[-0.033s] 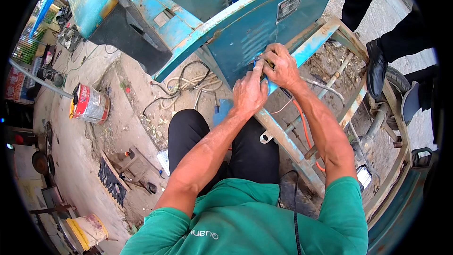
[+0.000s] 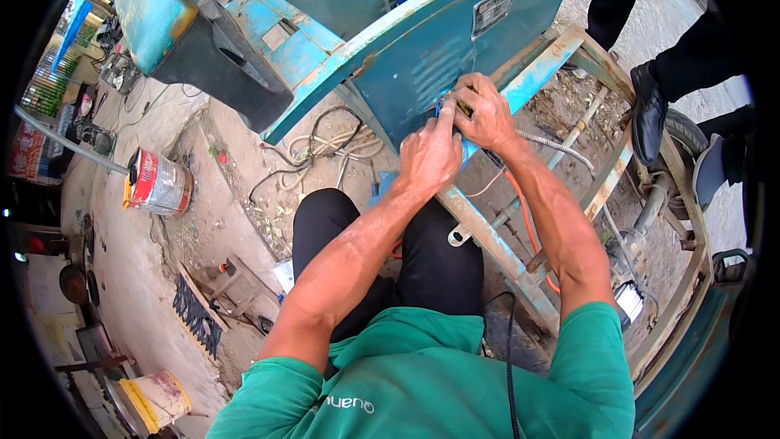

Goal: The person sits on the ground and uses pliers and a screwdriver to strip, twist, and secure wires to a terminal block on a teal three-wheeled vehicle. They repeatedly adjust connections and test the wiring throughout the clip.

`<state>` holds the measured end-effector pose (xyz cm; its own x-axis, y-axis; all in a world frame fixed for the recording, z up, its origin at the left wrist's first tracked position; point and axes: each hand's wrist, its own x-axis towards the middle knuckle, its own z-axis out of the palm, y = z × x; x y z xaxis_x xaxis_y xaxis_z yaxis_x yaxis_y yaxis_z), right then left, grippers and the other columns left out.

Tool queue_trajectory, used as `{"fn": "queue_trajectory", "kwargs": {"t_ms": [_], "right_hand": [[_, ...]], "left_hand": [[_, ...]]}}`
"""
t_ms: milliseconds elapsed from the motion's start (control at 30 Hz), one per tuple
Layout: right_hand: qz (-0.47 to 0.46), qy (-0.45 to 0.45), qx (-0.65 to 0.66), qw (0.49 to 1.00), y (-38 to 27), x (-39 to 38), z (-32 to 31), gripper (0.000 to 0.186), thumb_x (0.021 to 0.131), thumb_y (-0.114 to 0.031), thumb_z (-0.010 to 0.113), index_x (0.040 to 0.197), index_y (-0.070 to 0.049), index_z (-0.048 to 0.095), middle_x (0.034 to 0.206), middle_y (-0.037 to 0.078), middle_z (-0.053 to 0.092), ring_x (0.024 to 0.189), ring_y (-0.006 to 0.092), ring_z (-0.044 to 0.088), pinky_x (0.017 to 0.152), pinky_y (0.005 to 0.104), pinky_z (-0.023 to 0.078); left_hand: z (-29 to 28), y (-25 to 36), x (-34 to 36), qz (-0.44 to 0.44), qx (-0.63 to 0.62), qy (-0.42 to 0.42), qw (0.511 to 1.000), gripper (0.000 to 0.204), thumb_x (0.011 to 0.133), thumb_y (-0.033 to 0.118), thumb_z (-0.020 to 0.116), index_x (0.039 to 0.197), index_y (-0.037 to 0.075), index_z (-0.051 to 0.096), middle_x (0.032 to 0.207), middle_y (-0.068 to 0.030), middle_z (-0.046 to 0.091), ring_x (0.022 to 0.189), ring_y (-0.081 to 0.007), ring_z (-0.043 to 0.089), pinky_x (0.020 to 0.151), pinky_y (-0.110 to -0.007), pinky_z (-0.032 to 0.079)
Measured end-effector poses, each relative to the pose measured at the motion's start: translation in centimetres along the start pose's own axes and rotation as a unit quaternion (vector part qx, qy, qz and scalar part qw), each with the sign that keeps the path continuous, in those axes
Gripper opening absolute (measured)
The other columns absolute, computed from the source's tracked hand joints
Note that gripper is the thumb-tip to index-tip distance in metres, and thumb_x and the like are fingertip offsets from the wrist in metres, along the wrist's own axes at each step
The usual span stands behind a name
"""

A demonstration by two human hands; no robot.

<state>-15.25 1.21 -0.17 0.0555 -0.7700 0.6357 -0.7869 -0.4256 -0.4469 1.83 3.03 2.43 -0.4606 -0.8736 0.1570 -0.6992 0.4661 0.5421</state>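
My left hand (image 2: 429, 154) is at the lower edge of an upright teal metal panel (image 2: 520, 53), fingers closed around a small blue and yellow-black piece partly hidden by them. My right hand (image 2: 486, 114) is just beside and above it, fingers curled in a pinch on the same small piece, which I cannot make out. Both hands sit where the panel meets a rusty light-blue frame (image 2: 479, 219). An orange cable (image 2: 528, 228) and a corrugated conduit (image 2: 552, 146) hang under my right forearm.
A worn seat (image 2: 154, 8) adjoins the panel. Coiled hoses (image 2: 317, 146) lie on the ground. A paint bucket (image 2: 158, 183) stands left, another bucket (image 2: 154, 398) lower left. At right are another person's dark trousers and shoe (image 2: 650, 114), beside a wheel (image 2: 686, 134).
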Motion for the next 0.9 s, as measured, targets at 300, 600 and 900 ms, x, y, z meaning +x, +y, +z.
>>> {"fn": "queue_trajectory", "kwargs": {"t_ms": [300, 600, 900], "right_hand": [[0.030, 0.016, 0.043, 0.998, 0.9, -0.2, 0.3, 0.018, 0.078, -0.017, 0.079, 0.091, -0.005, 0.074, 0.110, 0.008, 0.068, 0.107, 0.0308, 0.065, 0.087, 0.0431, 0.056], [0.055, -0.005, 0.065, 0.996, 1.2, -0.3, 0.1, 0.018, 0.076, -0.017, 0.080, 0.090, -0.007, 0.075, 0.110, 0.006, 0.067, 0.109, 0.0296, 0.065, 0.090, 0.0437, 0.055], [0.067, -0.010, 0.065, 0.996, 1.3, -0.2, 0.1, 0.020, 0.075, -0.017, 0.081, 0.091, -0.006, 0.075, 0.110, 0.006, 0.066, 0.110, 0.0289, 0.064, 0.089, 0.0438, 0.055]], "left_hand": [[-2.0, 0.8, 2.8, 0.044, 0.122, -0.057, 0.990, 0.036, 0.093, 0.020, 0.059, 0.123, 0.002, 0.058, 0.097, -0.0239, 0.075, 0.087, -0.0469, 0.072, 0.078, -0.059, 0.056], [-3.0, 1.0, 3.6, 0.088, 0.201, -0.082, 0.972, 0.029, 0.094, 0.016, 0.055, 0.118, 0.001, 0.062, 0.090, -0.0246, 0.075, 0.083, -0.0434, 0.075, 0.074, -0.055, 0.060], [-4.2, 2.0, 5.6, 0.094, 0.240, -0.122, 0.959, 0.025, 0.094, 0.012, 0.055, 0.114, 0.001, 0.065, 0.091, -0.0251, 0.075, 0.086, -0.0433, 0.075, 0.077, -0.053, 0.060]]}}
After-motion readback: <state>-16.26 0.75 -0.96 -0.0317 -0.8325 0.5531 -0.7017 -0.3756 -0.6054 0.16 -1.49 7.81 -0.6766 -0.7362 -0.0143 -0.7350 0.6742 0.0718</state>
